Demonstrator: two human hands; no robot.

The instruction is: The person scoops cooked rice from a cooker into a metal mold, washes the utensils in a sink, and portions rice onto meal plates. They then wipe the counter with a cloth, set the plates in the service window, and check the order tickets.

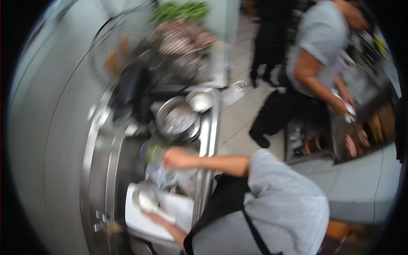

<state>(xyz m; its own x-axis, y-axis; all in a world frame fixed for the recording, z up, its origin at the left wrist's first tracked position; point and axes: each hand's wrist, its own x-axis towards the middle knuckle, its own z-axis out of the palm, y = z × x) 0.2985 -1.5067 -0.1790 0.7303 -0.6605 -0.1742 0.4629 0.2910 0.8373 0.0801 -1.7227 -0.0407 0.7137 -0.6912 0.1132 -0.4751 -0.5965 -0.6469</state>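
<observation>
Over the steel counter, my right hand is curled closed, smeared by motion, beside a blurred yellow-green item. What its fingers hold, if anything, I cannot make out. My left hand is inside a white rectangular tub, its fingers against a white scoop-shaped object with a pale handle-like part. Blur hides the object's exact kind. Between my hands lies a bluish-white crumpled, plastic-looking heap.
A metal pot with pale contents and a small bowl of white stuff stand beyond my right hand. Farther along are a wire basket, raw-looking meat and green leaves. A co-worker bends over another counter.
</observation>
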